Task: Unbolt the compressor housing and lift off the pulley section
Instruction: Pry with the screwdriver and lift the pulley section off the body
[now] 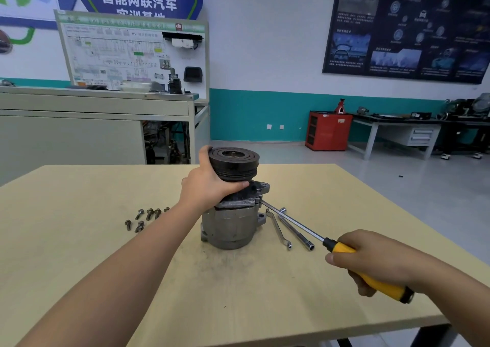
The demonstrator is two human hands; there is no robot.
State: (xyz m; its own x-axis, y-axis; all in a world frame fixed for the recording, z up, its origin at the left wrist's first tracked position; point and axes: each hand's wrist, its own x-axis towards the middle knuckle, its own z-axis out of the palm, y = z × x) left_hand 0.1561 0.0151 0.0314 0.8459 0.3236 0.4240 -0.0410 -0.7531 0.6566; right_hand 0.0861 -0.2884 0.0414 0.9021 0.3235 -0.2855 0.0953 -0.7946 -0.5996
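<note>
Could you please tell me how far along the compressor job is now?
Done: several bolts lie loose on the table. In hand: the left hand grips the pulley while the right hand holds a screwdriver tip at the housing seam. Left: lifting the pulley section off.

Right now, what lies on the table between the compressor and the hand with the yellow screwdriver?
In the head view, two steel tools lie there: a bent wrench and a long socket wrench. The screwdriver shaft spans the same stretch.

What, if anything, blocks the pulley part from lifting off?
Nothing visible: the left hand grips the pulley section, only air is above it, the bolts lie on the table, and the screwdriver meets the seam.
</note>
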